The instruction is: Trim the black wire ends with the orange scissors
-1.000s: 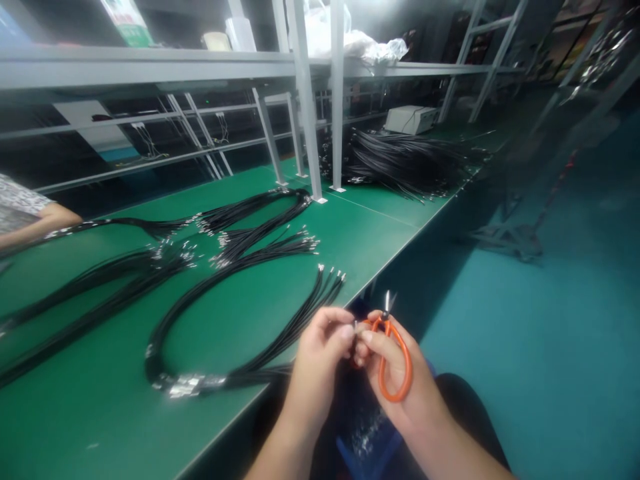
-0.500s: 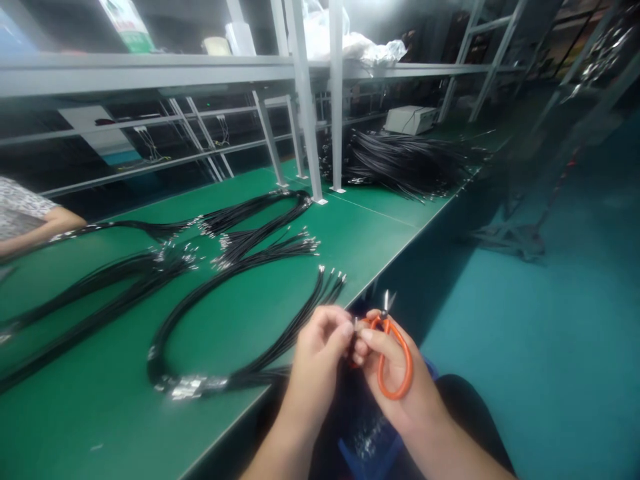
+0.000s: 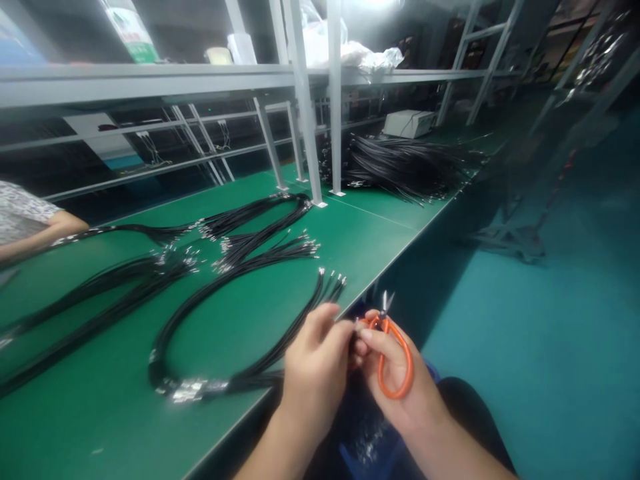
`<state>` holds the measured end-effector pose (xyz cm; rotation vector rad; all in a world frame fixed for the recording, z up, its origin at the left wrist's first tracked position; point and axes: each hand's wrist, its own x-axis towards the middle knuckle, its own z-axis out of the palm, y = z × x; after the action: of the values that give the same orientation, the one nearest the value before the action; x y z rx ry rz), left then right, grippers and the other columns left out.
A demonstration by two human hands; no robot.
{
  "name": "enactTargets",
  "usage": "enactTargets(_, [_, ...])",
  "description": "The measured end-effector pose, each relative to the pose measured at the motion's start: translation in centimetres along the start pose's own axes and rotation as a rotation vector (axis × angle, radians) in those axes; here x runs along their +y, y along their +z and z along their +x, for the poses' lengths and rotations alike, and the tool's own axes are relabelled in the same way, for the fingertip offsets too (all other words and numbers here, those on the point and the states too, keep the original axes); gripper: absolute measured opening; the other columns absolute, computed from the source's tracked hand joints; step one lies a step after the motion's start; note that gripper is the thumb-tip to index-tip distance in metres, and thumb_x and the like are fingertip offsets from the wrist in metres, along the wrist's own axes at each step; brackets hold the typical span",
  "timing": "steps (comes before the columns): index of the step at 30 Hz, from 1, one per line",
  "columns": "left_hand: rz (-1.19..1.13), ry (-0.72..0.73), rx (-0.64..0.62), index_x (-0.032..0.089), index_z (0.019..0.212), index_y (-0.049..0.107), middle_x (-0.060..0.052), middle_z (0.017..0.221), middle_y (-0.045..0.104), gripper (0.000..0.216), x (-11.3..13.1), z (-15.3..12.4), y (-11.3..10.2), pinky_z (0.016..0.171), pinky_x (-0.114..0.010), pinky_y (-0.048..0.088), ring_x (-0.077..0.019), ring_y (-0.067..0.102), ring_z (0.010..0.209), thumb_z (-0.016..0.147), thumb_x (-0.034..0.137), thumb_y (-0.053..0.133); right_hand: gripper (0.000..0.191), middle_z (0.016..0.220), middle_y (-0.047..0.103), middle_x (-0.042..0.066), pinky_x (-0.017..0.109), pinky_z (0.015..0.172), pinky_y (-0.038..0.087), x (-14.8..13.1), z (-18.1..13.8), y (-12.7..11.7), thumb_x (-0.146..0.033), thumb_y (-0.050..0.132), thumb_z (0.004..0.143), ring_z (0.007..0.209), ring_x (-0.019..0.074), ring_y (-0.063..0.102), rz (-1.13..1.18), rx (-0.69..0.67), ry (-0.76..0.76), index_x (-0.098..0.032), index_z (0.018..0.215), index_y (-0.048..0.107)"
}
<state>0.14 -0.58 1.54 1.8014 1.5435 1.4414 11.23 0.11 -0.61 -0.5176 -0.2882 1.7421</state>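
My right hand [image 3: 395, 373] is closed around orange-handled scissors [image 3: 393, 353], whose short metal blades point up and stand slightly apart. My left hand [image 3: 315, 363] is pinched against my right fingertips on a small metal piece [image 3: 357, 325] too small to make out. Both hands hover just off the front edge of the green bench [image 3: 125, 413]. Right beside my left hand lies a looped bundle of black wires [image 3: 225, 313] with metal terminals at its ends.
More black wire bundles [image 3: 125, 270] lie across the bench to the left, and a large heap [image 3: 400, 163] at the far right. Grey rack posts [image 3: 307, 107] stand on the bench. Another person's arm [image 3: 40, 230] rests at the left edge. A blue bin [image 3: 370, 447] sits below my hands.
My left hand has turned slightly, its fingers rising over the pinch point. The scissors and right hand stay almost where they were.
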Motion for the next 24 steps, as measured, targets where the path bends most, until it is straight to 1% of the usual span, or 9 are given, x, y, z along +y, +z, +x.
enactTargets(3, [0.045, -0.031, 0.0, 0.024, 0.078, 0.068, -0.007, 0.095, 0.063, 0.011, -0.3, 0.0, -0.5, 0.073, -0.029, 0.047, -0.0218, 0.061, 0.084, 0.079, 0.016, 0.059, 0.016, 0.07, 0.061, -0.001, 0.022, 0.057, 0.045, 0.0, 0.0, 0.0, -0.007, 0.065, 0.073, 0.059, 0.0103, 0.054, -0.018, 0.014, -0.018, -0.018, 0.083, 0.059])
enactTargets(4, [0.041, -0.056, -0.044, 0.023, 0.083, 0.067, -0.006, 0.095, 0.063, 0.012, -0.4, -0.1, -0.6, 0.073, -0.029, 0.047, -0.0216, 0.061, 0.085, 0.079, 0.016, 0.058, 0.015, 0.069, 0.061, -0.001, 0.022, 0.057, 0.046, -0.1, 0.0, 0.1, -0.007, 0.065, 0.073, 0.058, 0.0104, 0.054, -0.029, 0.019, -0.028, -0.018, 0.083, 0.059])
enactTargets(7, [-0.093, -0.182, -0.268, 0.022, 0.097, 0.061, -0.004, 0.09, 0.066, 0.016, -0.6, -0.3, -0.8, 0.069, -0.027, 0.047, -0.0184, 0.062, 0.077, 0.082, 0.017, 0.056, 0.015, 0.067, 0.06, -0.001, 0.021, 0.057, 0.045, -0.2, 0.0, 0.2, -0.007, 0.064, 0.073, 0.057, 0.0099, 0.052, -0.068, 0.019, -0.062, -0.017, 0.083, 0.059])
enactTargets(9, [-0.201, -0.246, -0.358, 0.02, 0.091, 0.06, -0.003, 0.082, 0.067, 0.008, -0.7, -0.4, -0.7, 0.068, -0.026, 0.047, -0.0171, 0.062, 0.073, 0.084, 0.021, 0.055, 0.015, 0.067, 0.059, -0.001, 0.02, 0.056, 0.043, -0.2, 0.0, 0.3, -0.007, 0.063, 0.074, 0.056, 0.0087, 0.05, -0.097, 0.025, -0.075, -0.017, 0.084, 0.058])
enactTargets(12, [-0.276, -0.281, -0.372, 0.018, 0.08, 0.058, -0.001, 0.076, 0.064, 0.006, -0.8, -0.6, -0.3, 0.067, -0.024, 0.046, -0.0159, 0.06, 0.071, 0.084, 0.022, 0.057, 0.015, 0.068, 0.059, -0.002, 0.019, 0.054, 0.041, -0.2, -0.1, 0.4, -0.006, 0.062, 0.075, 0.054, 0.0073, 0.048, -0.134, 0.039, -0.078, -0.017, 0.084, 0.056])
enactTargets(16, [-0.373, -0.314, -0.367, 0.018, 0.081, 0.057, 0.0, 0.077, 0.063, 0.006, -1.1, -0.6, -0.2, 0.069, -0.024, 0.044, -0.0148, 0.057, 0.072, 0.085, 0.023, 0.057, 0.015, 0.067, 0.059, -0.002, 0.02, 0.055, 0.04, -0.1, -0.1, 0.4, -0.006, 0.06, 0.076, 0.053, 0.0074, 0.047, -0.157, 0.029, -0.086, -0.017, 0.084, 0.054])
enactTargets(20, [-0.489, -0.329, -0.382, 0.017, 0.079, 0.057, 0.002, 0.073, 0.059, 0.011, -1.4, -0.3, -0.5, 0.066, -0.021, 0.04, -0.0119, 0.053, 0.069, 0.087, 0.025, 0.056, 0.013, 0.065, 0.059, -0.003, 0.022, 0.057, 0.042, -0.3, -0.2, 0.5, -0.009, 0.06, 0.079, 0.055, 0.0094, 0.051, -0.192, 0.02, -0.111, -0.018, 0.084, 0.052])
enactTargets(22, [-0.498, -0.338, -0.387, 0.017, 0.077, 0.058, 0.003, 0.072, 0.056, 0.013, -1.6, -0.2, -0.7, 0.065, -0.019, 0.038, -0.0107, 0.05, 0.068, 0.086, 0.026, 0.058, 0.014, 0.069, 0.062, -0.002, 0.021, 0.056, 0.042, -0.7, -0.1, 0.6, -0.015, 0.063, 0.08, 0.055, 0.0087, 0.052, -0.251, 0.039, -0.153, -0.02, 0.087, 0.051])
enactTargets(24, [-0.522, -0.354, -0.401, 0.017, 0.077, 0.057, 0.003, 0.072, 0.056, 0.013, -1.6, -0.1, -0.9, 0.064, -0.019, 0.037, -0.0102, 0.048, 0.068, 0.086, 0.026, 0.058, 0.021, 0.079, 0.065, -0.001, 0.02, 0.056, 0.042, -1.1, -0.1, 0.7, -0.021, 0.069, 0.078, 0.054, 0.0069, 0.052, -0.314, 0.033, -0.196, -0.021, 0.09, 0.051])
